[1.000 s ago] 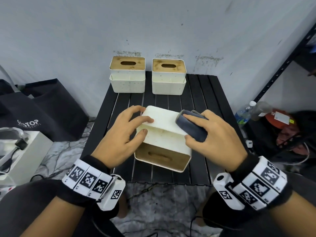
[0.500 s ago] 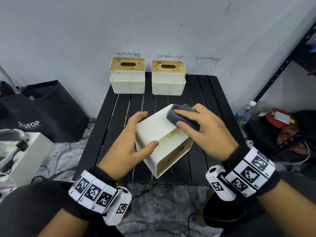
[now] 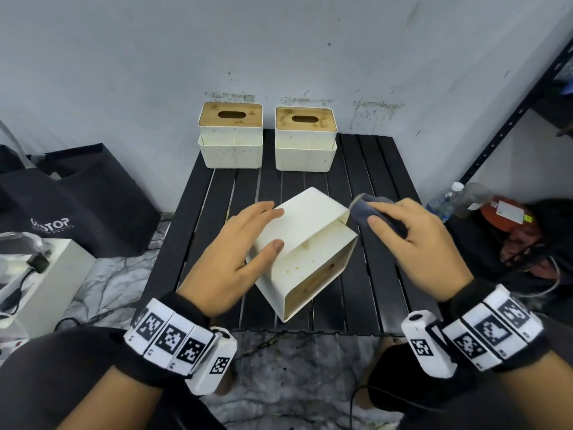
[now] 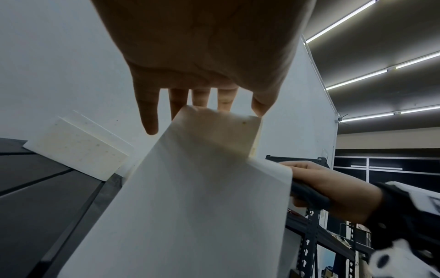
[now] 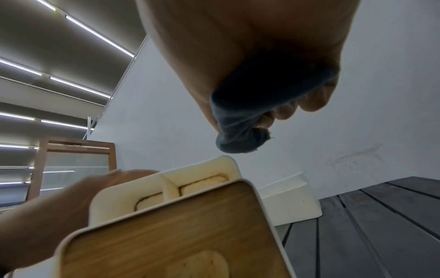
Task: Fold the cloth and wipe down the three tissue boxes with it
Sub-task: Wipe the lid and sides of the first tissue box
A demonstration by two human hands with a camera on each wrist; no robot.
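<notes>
Box in hand: the tissue box [image 3: 305, 243] lies tipped on its side, skewed on the slatted table [image 3: 366, 293], wooden lid facing the person; this likely exposes a side wall for wiping
Left hand: the left hand [image 3: 229, 259] steadies the box, fingers nearly straight across its upper face and thumb on the near face; no closed grasp
Right hand: the right hand [image 3: 412, 240] curls round the folded dark cloth [image 3: 364, 209], wadded for a firm wiping pad; cloth sits just beside the box's far right corner, contact unclear
Remaining boxes: two tissue boxes [image 3: 231, 141] stand upright at the wall, well apart from the hands, leaving working room
</notes>
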